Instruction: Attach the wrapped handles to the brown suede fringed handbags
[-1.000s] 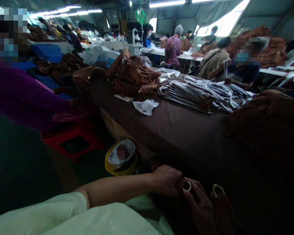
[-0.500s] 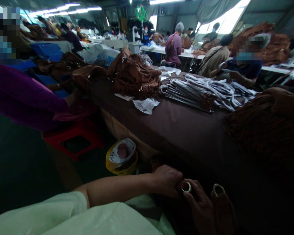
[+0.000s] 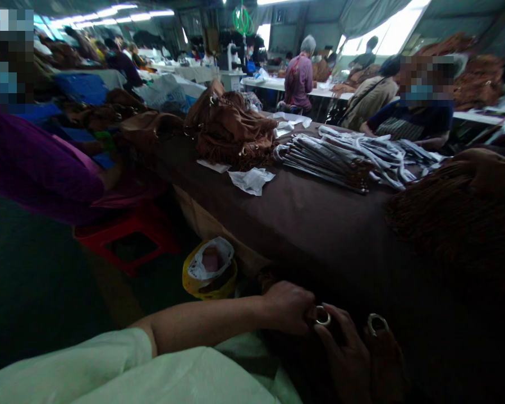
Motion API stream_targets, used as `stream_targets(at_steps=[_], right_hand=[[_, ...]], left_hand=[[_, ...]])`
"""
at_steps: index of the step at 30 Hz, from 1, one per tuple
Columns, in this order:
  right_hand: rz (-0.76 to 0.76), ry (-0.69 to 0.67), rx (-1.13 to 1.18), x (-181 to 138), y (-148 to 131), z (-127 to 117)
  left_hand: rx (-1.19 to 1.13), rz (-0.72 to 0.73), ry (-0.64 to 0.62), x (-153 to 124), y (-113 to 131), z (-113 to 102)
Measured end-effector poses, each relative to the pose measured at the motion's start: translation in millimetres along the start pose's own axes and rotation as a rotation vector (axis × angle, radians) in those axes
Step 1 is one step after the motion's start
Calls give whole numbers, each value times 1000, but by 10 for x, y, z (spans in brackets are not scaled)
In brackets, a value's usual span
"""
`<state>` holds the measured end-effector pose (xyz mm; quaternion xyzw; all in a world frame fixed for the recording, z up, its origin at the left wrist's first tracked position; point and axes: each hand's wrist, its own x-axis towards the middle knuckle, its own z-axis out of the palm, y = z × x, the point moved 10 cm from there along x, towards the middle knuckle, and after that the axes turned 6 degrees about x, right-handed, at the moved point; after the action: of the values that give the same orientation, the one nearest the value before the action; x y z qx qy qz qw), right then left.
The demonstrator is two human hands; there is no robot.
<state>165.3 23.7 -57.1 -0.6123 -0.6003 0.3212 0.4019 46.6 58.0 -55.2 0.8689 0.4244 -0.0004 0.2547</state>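
Close to my body, my left hand point(image 3: 288, 307) is closed in a fist at the edge of a dark brown bag, beside a gold-coloured metal ring point(image 3: 329, 317). Thumb and fingers of my right hand point(image 3: 345, 350) pinch around that ring from the other side. A second metal ring point(image 3: 377, 324) stands up on a brown tab point(image 3: 385, 359) just right of my right hand. Most of the bag lies in deep shadow, so its shape is hard to make out.
A brown-covered table point(image 3: 303, 224) holds a heap of brown fringed bags point(image 3: 235, 126), wrapped straps point(image 3: 336, 160), white paper point(image 3: 251, 181) and another fringed pile point(image 3: 467, 207). Left are a red stool point(image 3: 126, 238), a yellow-lined bin point(image 3: 188, 280) and a co-worker's purple sleeve point(image 3: 42, 168).
My hands have shifted only slightly, still at the same ring. The co-worker at left has moved their arm, and a person across the table has lowered their hands.
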Motion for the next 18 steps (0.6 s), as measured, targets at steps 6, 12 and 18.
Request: stream_targets(at_steps=[6,12,18], right_hand=[[-82,52,-14,-38,-89,0],[-35,-135,26,2,-30,134],[-138,-116,-65,-48,-101,129]], left_hand=[[-22,3,-3,7,-9,-9],[3,-15,0,10,-38,-1],[33,4,-58,9,5,53]])
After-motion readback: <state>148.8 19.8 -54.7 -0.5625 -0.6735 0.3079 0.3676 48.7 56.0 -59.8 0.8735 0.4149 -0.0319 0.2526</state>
